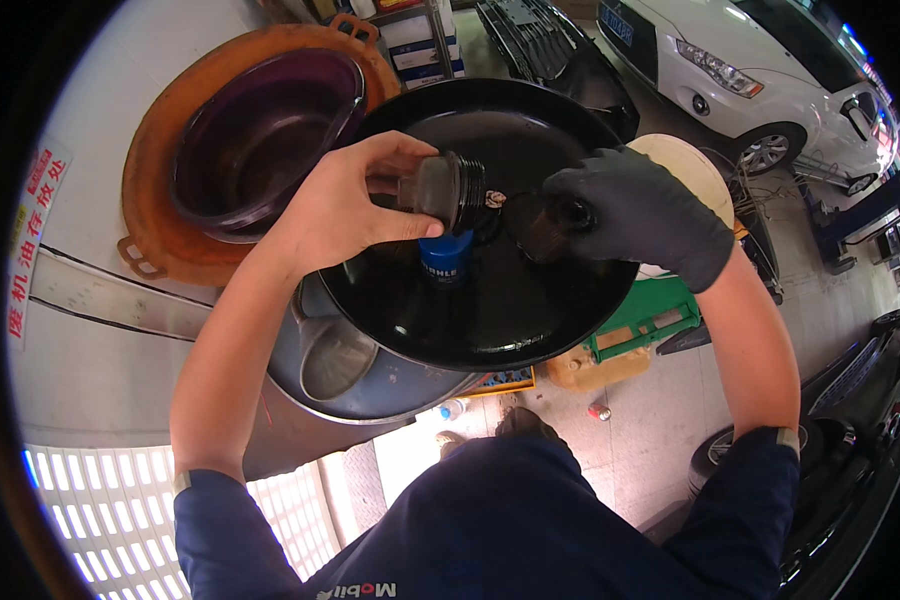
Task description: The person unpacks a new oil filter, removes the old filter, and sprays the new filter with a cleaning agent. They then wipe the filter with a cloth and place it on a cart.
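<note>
My bare left hand [330,206] grips a dark plastic threaded cap [457,184], which resembles an oil filter housing, on its side with the threads facing right. My right hand [641,214] wears a black glove and holds a dark cylindrical part [536,229], possibly a used filter element; its detail is lost in shadow. Below both hands lies a wide, shallow black pan [487,322] with a glossy, oily-looking surface. A blue Mahle oil filter [448,264] is in the pan under the cap, its upper part hidden. A small pale crumpled bit [495,199] shows between the hands.
Left of the pan, a purple basin [270,142] rests in an orange tub [150,172]. A metal funnel [337,356] lies on a blue drum top [397,386]. A pale round lid [682,169] and green plastic container [645,315] flank the right. A white car [720,75] stands beyond.
</note>
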`<state>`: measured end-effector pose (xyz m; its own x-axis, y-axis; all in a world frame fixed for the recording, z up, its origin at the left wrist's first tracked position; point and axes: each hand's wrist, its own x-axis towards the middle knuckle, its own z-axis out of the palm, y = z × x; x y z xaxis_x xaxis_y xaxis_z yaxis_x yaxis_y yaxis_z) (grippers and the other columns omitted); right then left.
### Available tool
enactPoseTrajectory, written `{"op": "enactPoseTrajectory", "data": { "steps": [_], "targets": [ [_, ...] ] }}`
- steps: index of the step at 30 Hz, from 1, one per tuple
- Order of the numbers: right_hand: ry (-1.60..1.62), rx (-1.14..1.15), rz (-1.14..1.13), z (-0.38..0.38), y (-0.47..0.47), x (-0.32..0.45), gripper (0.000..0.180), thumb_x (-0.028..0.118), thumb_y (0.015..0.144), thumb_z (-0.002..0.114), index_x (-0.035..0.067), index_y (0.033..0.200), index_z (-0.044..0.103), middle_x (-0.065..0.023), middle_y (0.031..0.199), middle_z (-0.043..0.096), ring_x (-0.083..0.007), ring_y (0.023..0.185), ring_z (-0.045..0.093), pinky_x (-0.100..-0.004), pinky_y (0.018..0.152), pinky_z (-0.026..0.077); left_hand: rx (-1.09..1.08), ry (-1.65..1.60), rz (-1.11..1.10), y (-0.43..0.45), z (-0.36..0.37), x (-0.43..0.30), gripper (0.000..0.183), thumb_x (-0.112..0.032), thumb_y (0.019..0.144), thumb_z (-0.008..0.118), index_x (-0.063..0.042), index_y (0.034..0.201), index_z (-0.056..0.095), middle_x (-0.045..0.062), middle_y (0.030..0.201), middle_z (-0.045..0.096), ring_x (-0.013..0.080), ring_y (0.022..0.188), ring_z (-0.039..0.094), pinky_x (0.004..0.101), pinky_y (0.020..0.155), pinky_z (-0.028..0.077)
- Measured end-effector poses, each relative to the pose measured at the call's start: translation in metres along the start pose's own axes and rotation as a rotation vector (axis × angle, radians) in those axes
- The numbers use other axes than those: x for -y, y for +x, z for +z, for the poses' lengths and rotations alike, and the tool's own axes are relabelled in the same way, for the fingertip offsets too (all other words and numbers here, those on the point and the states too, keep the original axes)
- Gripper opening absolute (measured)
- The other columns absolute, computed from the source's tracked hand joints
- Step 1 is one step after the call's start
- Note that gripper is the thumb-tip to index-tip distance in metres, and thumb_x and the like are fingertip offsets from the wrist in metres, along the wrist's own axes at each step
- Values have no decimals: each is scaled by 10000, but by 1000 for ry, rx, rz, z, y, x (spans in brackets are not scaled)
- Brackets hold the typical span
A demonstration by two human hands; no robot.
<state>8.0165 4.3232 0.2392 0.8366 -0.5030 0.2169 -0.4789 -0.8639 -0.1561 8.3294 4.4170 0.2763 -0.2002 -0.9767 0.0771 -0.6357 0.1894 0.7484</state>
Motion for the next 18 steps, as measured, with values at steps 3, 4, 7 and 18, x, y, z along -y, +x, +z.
{"op": "enactPoseTrajectory", "data": {
  "steps": [3, 4, 7, 18],
  "targets": [
    [-109, 37, 13, -2, 18, 7, 405, 240, 770, 789, 87, 1140, 726, -133, 1046, 732, -358, 1034, 705, -456, 905, 561, -16, 84, 31, -1, -2, -5, 661, -104, 746, 940, -25, 1342, 664, 103, 1201, 717, 215, 1126, 671, 362, 1050, 522],
    [-135, 46, 18, -3, 25, 6, 390, 253, 773, 786, 84, 1120, 726, -132, 1026, 731, -356, 1022, 711, -464, 899, 564, -27, 65, 19, -2, -2, -6, 665, -92, 744, 937, -30, 1347, 664, 102, 1200, 717, 213, 1128, 669, 363, 1056, 519],
    [-70, 75, 104, -3, 42, 1, 380, 277, 760, 798, 74, 1072, 722, -142, 1012, 732, -366, 1002, 718, -486, 886, 574, -10, -1, -39, -4, -2, -6, 724, -66, 731, 940, -45, 1390, 641, 103, 1232, 704, 230, 1179, 652, 392, 1104, 492],
    [1, 130, 146, 4, 64, -13, 489, 397, 782, 805, 56, 1129, 761, -219, 986, 754, -368, 991, 745, -458, 896, 596, 18, -126, -44, -10, -5, 3, 743, 20, 750, 904, -51, 1429, 611, 106, 1306, 676, 241, 1220, 638, 415, 1143, 476]
  ]
}}
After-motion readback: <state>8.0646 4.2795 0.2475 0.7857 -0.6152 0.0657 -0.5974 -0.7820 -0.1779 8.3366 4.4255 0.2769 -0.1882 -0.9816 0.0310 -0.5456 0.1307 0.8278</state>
